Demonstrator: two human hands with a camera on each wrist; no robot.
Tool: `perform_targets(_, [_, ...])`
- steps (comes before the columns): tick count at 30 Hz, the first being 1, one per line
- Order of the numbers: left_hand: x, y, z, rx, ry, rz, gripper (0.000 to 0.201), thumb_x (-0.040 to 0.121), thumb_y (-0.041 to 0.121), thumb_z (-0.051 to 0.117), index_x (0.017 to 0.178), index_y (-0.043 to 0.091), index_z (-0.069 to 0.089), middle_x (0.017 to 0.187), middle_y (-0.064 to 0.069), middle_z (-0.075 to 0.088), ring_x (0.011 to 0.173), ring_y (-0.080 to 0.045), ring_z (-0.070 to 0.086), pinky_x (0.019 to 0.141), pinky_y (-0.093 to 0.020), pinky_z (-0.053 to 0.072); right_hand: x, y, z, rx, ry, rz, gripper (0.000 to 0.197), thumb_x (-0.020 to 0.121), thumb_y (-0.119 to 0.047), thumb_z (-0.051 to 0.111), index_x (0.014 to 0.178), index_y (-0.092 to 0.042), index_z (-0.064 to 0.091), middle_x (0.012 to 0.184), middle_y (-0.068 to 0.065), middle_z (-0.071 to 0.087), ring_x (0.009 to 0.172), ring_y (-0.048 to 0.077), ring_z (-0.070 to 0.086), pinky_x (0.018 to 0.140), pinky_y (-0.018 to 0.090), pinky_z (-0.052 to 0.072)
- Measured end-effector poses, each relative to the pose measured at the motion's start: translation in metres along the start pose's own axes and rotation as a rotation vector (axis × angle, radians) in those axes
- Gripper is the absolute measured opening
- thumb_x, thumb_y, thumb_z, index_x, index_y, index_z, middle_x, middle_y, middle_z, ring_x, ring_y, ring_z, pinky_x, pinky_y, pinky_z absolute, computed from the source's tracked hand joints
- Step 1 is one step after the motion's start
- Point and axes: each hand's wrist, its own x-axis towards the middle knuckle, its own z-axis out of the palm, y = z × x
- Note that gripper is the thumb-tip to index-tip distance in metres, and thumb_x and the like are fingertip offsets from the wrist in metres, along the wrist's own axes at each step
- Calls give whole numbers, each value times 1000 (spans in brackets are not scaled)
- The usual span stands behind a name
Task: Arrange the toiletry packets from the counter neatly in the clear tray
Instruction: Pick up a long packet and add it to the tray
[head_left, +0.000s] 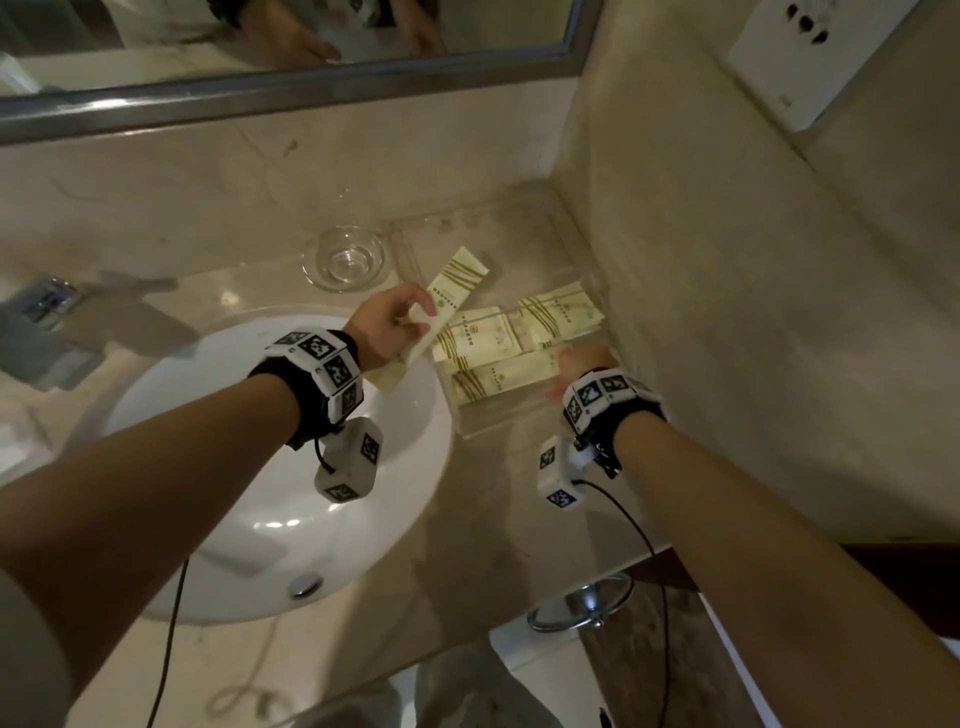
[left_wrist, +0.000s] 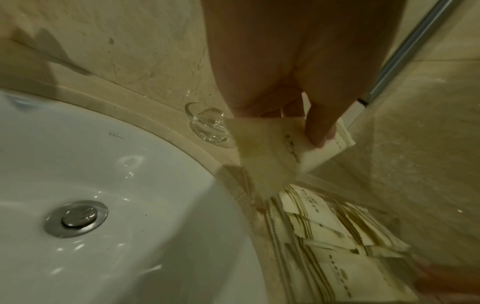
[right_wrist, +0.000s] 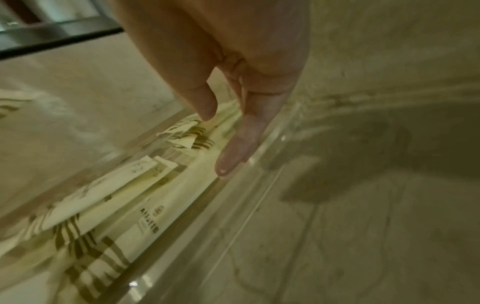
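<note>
A clear tray (head_left: 415, 260) stands on the counter in the corner beside the right wall. Several cream packets with gold stripes (head_left: 524, 332) lie flat inside it, some overlapping. My left hand (head_left: 395, 322) hovers over the tray's left edge and pinches a small bunch of the same packets (head_left: 457, 286), one pointing up and away, one hanging toward the sink. In the left wrist view the thumb presses on the held packets (left_wrist: 272, 148). My right hand (head_left: 582, 364) is at the tray's near right side, fingers straight (right_wrist: 233, 152), over the packets (right_wrist: 124, 205) by the tray wall (right_wrist: 262, 144).
A white sink basin (head_left: 291, 467) with a metal drain (head_left: 306, 584) lies left of the tray. A small clear glass dish (head_left: 344, 257) sits behind the sink. A mirror (head_left: 260, 78) runs along the back wall; a socket plate (head_left: 810, 57) is on the right wall.
</note>
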Motion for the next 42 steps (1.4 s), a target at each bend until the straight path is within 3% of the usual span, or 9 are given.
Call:
perform_targets(3, [-1, 7, 1, -48, -50, 27, 37, 86, 0, 54, 78, 34, 41, 116, -19, 61, 100, -38, 61, 81, -47, 52, -18, -11, -13, 3, 29, 8, 46, 94, -41, 45, 110, 0, 59, 108, 15, 68, 96, 29, 66, 85, 36, 54])
perform_targets(6, [-1, 15, 5, -72, -93, 27, 38, 86, -3, 55, 78, 29, 37, 95, -8, 60, 92, -27, 57, 65, -27, 51, -38, -18, -21, 300, -147, -166, 38, 93, -42, 50, 97, -4, 58, 73, 7, 63, 58, 20, 59, 54, 28, 52])
perform_targets(15, [0, 34, 21, -84, -254, 57, 40, 83, -7, 57, 82, 28, 38, 93, -13, 62, 83, -23, 59, 70, -29, 51, -57, -35, -38, 599, -362, -301, 18, 91, -10, 58, 74, -13, 52, 73, 6, 57, 57, 13, 50, 39, 13, 44])
perform_targets(18, [1, 39, 26, -104, -213, 41, 36, 82, -2, 62, 88, 27, 41, 82, -8, 61, 68, -10, 60, 62, -24, 50, -57, -34, -39, 681, -370, -336, 18, 90, -1, 56, 74, -9, 53, 71, 9, 55, 55, 12, 47, 40, 14, 43])
perform_targets(24, [4, 51, 28, -17, -90, 54, 21, 85, 9, 62, 105, 4, 62, 99, -9, 62, 90, -21, 58, 79, -30, 46, -61, -37, -43, 761, -346, -342, 16, 90, -19, 60, 100, -7, 56, 77, 6, 62, 60, 14, 56, 50, 19, 52])
perform_targets(27, [4, 56, 28, -170, -23, 35, 26, 85, 3, 59, 111, -1, 57, 99, -8, 63, 73, -13, 62, 58, -15, 50, -65, -34, -42, 539, -441, -321, 35, 89, -33, 59, 111, -7, 57, 89, 6, 65, 71, 15, 61, 59, 22, 53])
perform_targets(31, [6, 57, 26, -419, -21, -13, 13, 83, -1, 61, 88, 11, 58, 88, -8, 63, 66, -12, 63, 52, -14, 53, -67, -24, -37, 323, -558, -359, 38, 90, -26, 60, 121, -4, 58, 106, 9, 66, 100, 21, 63, 88, 33, 53])
perform_targets(36, [10, 50, 24, -498, 40, -110, 20, 82, 5, 64, 100, 3, 54, 78, -6, 59, 47, -1, 64, 45, -12, 50, -67, -21, -43, 382, -591, -339, 38, 92, -6, 53, 129, 4, 49, 87, 1, 61, 79, 12, 60, 70, 21, 54])
perform_targets(42, [12, 42, 18, -553, 162, -165, 14, 81, 2, 63, 84, 12, 53, 75, -6, 59, 60, -13, 56, 56, -21, 46, -55, -10, -58, 213, -565, -274, 38, 90, -12, 59, 125, 2, 54, 104, 7, 60, 100, 21, 58, 95, 36, 49])
